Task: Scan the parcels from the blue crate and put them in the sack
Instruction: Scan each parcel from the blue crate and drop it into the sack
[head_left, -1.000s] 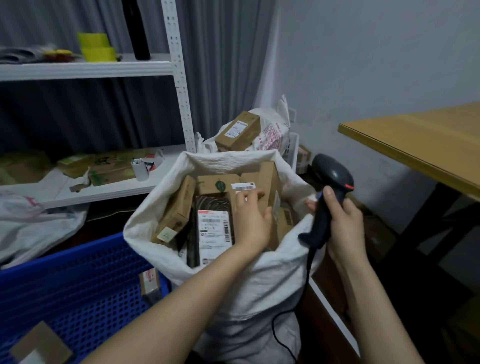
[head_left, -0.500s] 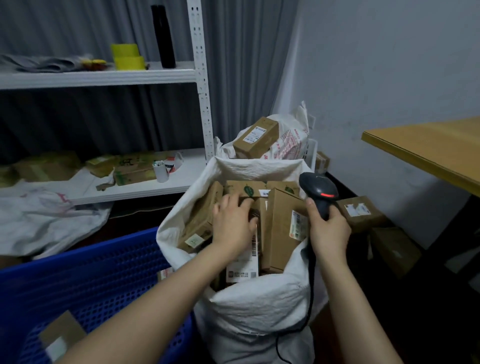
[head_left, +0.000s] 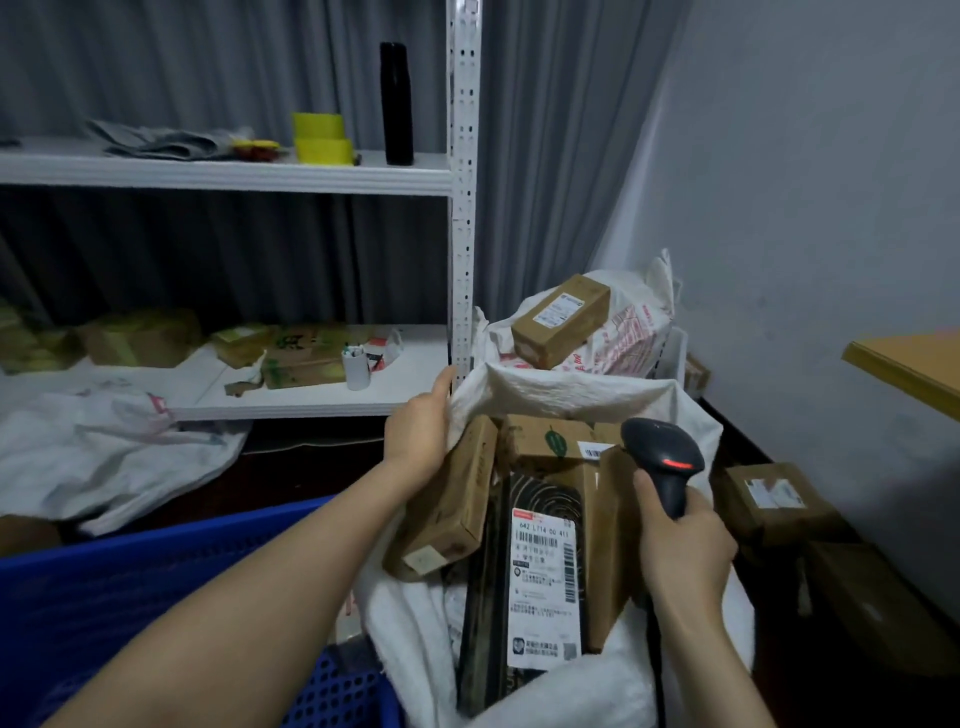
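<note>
One sack rim between left fingers

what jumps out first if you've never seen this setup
The white sack in the middle, crammed with cardboard parcels and one black parcel with a big white label. The left hand grips its rim, the right hand holds a black scanner at its right edge. A blue crate sits lower left.

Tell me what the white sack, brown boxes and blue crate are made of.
The white sack looks like woven plastic cloth: matte, crinkly, with a fine weave on its rim. The brown boxes look like plain cardboard, dull, with sharp folded edges and paper labels. The blue crate seems hard plastic, its wall a grid of small holes.
</note>
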